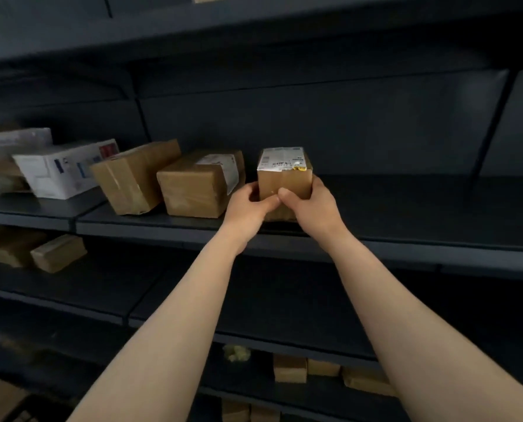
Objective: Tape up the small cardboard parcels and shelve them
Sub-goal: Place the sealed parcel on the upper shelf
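A small taped cardboard parcel (284,178) with a white label on top rests on the dark shelf (406,208), near its front edge. My left hand (249,205) grips its left side and my right hand (310,205) grips its right side, thumbs meeting on the near face. The parcel's lower front is hidden behind my hands.
Left of it on the same shelf stand two brown parcels (200,182) (135,175), a white box (66,167) and a pale bag (4,159). Lower shelves hold more small brown boxes (57,252) (290,368). To the right the shelf surface is bare.
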`<state>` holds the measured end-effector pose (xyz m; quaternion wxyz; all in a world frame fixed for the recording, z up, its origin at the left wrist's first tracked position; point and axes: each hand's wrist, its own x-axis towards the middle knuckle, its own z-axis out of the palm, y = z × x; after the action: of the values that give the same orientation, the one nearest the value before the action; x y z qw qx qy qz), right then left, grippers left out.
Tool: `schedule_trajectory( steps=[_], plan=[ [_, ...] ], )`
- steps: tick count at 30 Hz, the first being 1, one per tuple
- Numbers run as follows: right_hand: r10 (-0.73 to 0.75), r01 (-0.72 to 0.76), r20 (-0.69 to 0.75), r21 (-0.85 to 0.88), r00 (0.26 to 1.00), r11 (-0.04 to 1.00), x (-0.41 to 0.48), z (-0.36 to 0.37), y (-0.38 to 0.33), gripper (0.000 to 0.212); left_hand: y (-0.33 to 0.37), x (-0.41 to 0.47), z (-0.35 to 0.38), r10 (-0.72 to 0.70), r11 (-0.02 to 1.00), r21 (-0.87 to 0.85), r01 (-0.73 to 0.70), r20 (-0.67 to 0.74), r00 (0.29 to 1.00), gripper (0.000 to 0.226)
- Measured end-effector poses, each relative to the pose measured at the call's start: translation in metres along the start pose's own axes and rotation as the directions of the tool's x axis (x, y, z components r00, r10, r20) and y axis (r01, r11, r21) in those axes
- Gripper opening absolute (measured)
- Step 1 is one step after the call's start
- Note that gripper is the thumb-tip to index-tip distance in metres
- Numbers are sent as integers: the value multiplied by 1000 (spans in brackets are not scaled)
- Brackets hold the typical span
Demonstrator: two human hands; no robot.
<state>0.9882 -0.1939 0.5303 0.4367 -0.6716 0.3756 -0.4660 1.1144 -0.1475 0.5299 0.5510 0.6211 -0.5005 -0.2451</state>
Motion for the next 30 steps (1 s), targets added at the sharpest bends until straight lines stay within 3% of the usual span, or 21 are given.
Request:
schedule_trajectory(
  steps=[5, 11, 14, 17, 19, 23, 27, 29, 30],
  plan=[
    [68, -70, -65, -29, 996, 997, 16, 26, 5, 38, -19, 27, -14, -20, 999, -26, 22, 86, 996, 44],
    [70, -85, -115, -130, 991, 988, 15, 39, 9, 49, -30, 37, -13, -46, 999, -2, 46, 120, 992, 49],
    [64, -89, -154, -160, 986, 983, 7, 38, 10, 57, -29, 31, -15, -20, 1000, 24, 19, 17, 1000, 57],
    [34, -86, -243, -204, 969, 975, -9, 33, 10, 66, -26, 10, -18, 115, 993, 24, -113, -181, 977, 39],
    [-8, -66, -302, -235, 953, 970, -23, 27, 10, 62, -22, -7, -15, 251, 966, 3, -257, -237, 939, 27],
    [-45, -75, -382, -293, 923, 953, -56, 3, 12, 56, -12, -35, 12, 471, 881, -44, -471, -5, 882, 21],
    [-5, -196, -442, -409, 897, 891, -97, -38, 23, 52, -6, -58, 56, 538, 841, -76, -536, 218, 814, 20],
    [17, -307, -450, -582, 893, 753, -120, -66, 31, 51, -5, -69, 83, 536, 826, -40, -562, 363, 762, 22],
    [61, -377, -440, -680, 896, 629, -133, -82, 37, 50, -5, -75, 99, 513, 816, -1, -577, 460, 725, 24]
  ],
)
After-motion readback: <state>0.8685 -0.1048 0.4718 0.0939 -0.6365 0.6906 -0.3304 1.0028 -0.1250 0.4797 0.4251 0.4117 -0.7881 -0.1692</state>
